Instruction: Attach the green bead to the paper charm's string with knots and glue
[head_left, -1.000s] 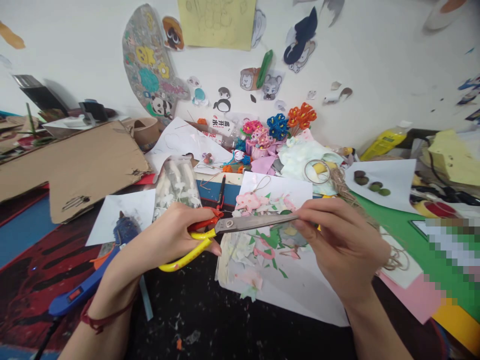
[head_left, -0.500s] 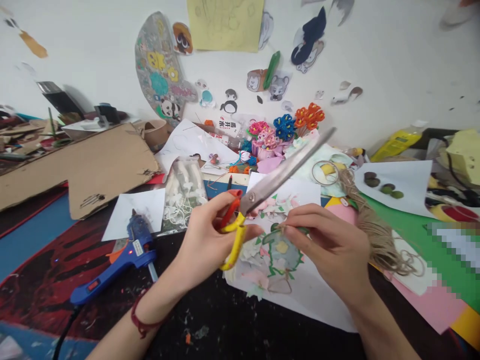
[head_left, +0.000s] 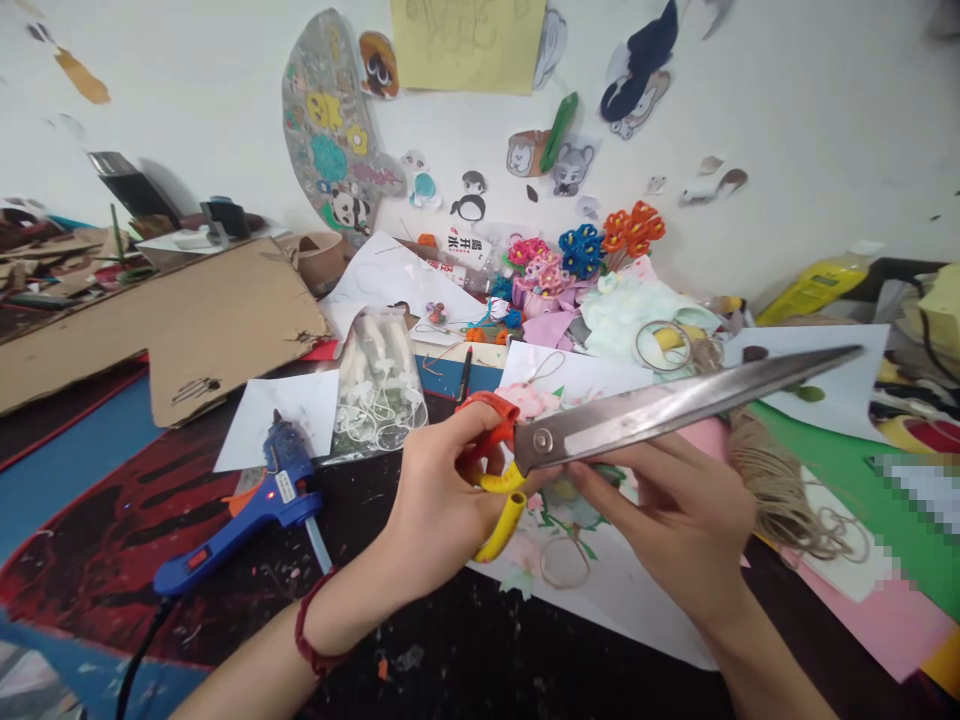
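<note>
My left hand [head_left: 442, 480] grips a pair of large scissors [head_left: 652, 415] by its red and yellow handles. The blades lie together and point right, passing in front of my right hand [head_left: 675, 510]. Between the thumb and fingers of my right hand is a small grey-green piece with green edging [head_left: 559, 492], mostly hidden behind the blades and fingers. Below it a thin cord loop [head_left: 564, 563] hangs over a white paper sheet [head_left: 630, 610]. Pale pink and green petal-like scraps [head_left: 517, 560] are on that sheet.
A blue glue gun [head_left: 247, 530] with a lit light lies at left, its nozzle over white paper. Behind it are a clear bag of white cords [head_left: 379, 390] and cut cardboard [head_left: 232, 330]. Brown twine [head_left: 772, 480] lies at right. Colourful flowers [head_left: 581, 250] stand against the wall.
The scissors have swung from pointing up and right to nearly level, now crossing in front of my right hand. The green-edged piece has become more hidden. The view has shifted slightly.
</note>
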